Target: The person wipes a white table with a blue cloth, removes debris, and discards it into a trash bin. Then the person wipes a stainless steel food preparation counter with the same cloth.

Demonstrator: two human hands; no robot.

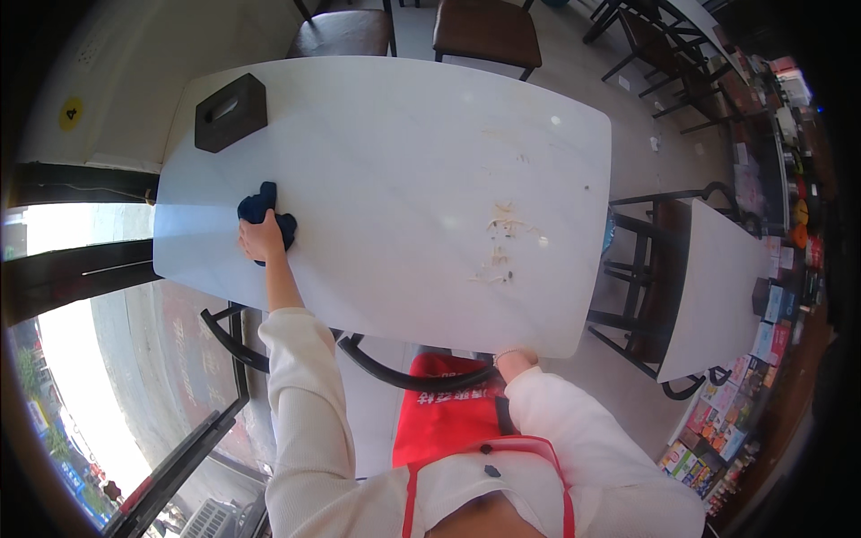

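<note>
My left hand [262,237] presses a bunched dark blue cloth [259,204] against the white tabletop [377,188], towards its left end. At the near right edge of the table is my right hand [521,356], a bracelet at its wrist. Its fingers are hard to make out, and I see nothing held in it. Pale food scraps [504,225] and small dark bits lie scattered over the right half of the tabletop, with faint smears farther back. Beyond the cloth, a dark tissue box [231,113] stands at the far left corner.
Black chair backs [417,382] border the table's near side, close to my red apron [437,430]. Brown-seated chairs [488,33] stand behind the table. To the right are another white table [716,296] and shelves of packaged goods [726,417]. A window [87,350] lies left.
</note>
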